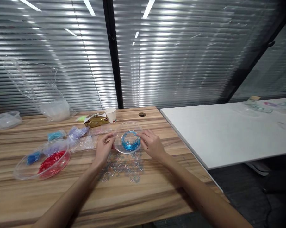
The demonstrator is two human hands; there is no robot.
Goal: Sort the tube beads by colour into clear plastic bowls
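Observation:
My left hand (104, 148) pinches the left edge of a clear round plastic dish (118, 144). On the dish's right side, my right hand (152, 144) grips the rim, thumb and fingers closed on it. Inside, many small shiny blue tube beads (130, 146) gather in a ring along the near side. Below the dish, many loose clear or silvery tube beads (125, 167) are spread over the wooden table (143, 204). Whether the dish touches the table, I cannot tell.
At left, red beads (51, 163) fill a clear dish beside a clear round lid (21, 172). Small bags of turquoise beads (55, 135) and purple beads (77, 133) lie behind. Farther back stand a gold packet (96, 120) and paper cup (111, 115). A white table (204, 133) adjoins at right.

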